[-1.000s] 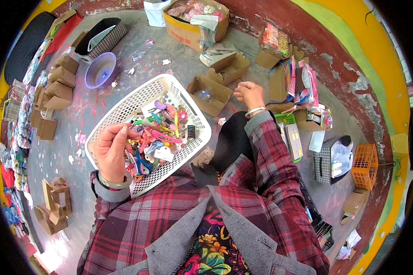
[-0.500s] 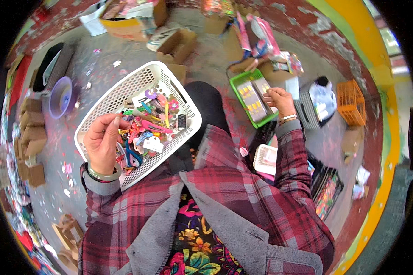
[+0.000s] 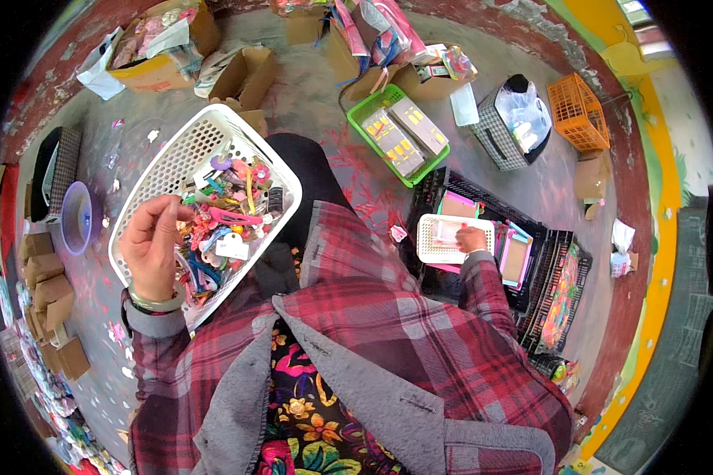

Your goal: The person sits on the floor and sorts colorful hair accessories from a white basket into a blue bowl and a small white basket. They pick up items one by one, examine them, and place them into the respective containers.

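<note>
A white perforated basket (image 3: 202, 127) rests across my lap, heaped with colourful hair clips and ties (image 3: 222, 218). Over its left side, my left hand (image 3: 152, 237) is closed in a pinch; what the fingertips hold, if anything, I cannot make out. On the right, my right hand (image 3: 473, 239) reaches into a small white basket (image 3: 432, 255) with its fingers drawn together. Beside those fingers lies a clear, flat packet (image 3: 447, 232). The small basket sits on a black crate (image 3: 523, 229) that also holds pink-edged cards (image 3: 516, 253).
Ahead stands a green tray (image 3: 410, 180) with grey cards bearing yellow pieces. Beyond are cardboard boxes (image 3: 253, 75), a checked bag (image 3: 495, 131) and an orange crate (image 3: 578, 111). A purple basin (image 3: 79, 218) is at left; another black crate (image 3: 582, 289) holds colourful packets at right.
My right hand has left the green tray and come back to the small white basket. The view has swung to the right. My left hand stays pinched over the large basket.
</note>
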Action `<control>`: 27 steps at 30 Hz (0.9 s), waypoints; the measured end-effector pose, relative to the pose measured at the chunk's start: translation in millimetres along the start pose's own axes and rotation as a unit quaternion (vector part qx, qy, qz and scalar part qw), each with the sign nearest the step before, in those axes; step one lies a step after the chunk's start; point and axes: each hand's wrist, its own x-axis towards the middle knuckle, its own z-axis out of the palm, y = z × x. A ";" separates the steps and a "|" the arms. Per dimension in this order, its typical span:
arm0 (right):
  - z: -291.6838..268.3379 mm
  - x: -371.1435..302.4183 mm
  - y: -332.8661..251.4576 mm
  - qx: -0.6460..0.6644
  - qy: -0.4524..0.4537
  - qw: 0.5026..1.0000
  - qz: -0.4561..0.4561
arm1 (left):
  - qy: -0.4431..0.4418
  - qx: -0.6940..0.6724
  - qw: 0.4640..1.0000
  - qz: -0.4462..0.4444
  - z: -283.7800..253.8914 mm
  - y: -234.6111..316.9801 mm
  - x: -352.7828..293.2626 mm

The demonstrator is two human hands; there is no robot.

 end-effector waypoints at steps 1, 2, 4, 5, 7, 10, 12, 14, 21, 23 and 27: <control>12.8 -2.8 -7.3 0.022 -0.063 0.995 0.070 | 0.002 0.001 1.000 0.008 2.2 -0.3 4.9; 18.3 -2.6 -16.5 0.043 -0.122 0.982 0.138 | 0.008 0.002 1.000 0.018 2.1 1.1 7.3; 16.0 -7.2 -32.9 0.049 -0.046 0.967 0.244 | 0.004 -0.001 1.000 0.026 5.2 5.4 8.5; -16.7 5.4 -58.5 0.141 0.009 0.919 0.368 | 0.011 0.003 1.000 0.024 3.9 7.5 3.4; -59.9 8.3 -89.6 0.218 0.061 0.849 0.477 | 0.008 0.006 1.000 0.024 2.9 7.9 -0.5; -58.9 13.0 -111.1 0.171 0.090 0.870 0.453 | -0.006 0.017 0.999 0.029 7.5 5.7 -1.0; -42.6 20.5 -113.8 0.156 0.077 0.867 0.466 | -0.005 0.017 0.999 0.027 9.7 8.6 -1.0; -56.5 38.8 -127.5 0.166 0.020 0.851 0.498 | -0.005 0.020 0.999 0.029 8.5 7.8 -1.7; -54.7 50.3 -128.9 0.142 0.016 0.850 0.506 | 0.003 0.017 1.000 0.020 8.0 3.3 -3.3; -47.1 51.8 -122.2 0.160 0.017 0.847 0.506 | 0.001 0.017 1.000 0.022 8.5 3.7 -2.8; -31.0 45.5 -108.6 0.225 0.036 0.845 0.483 | -0.001 0.010 1.000 0.015 8.5 2.7 -3.6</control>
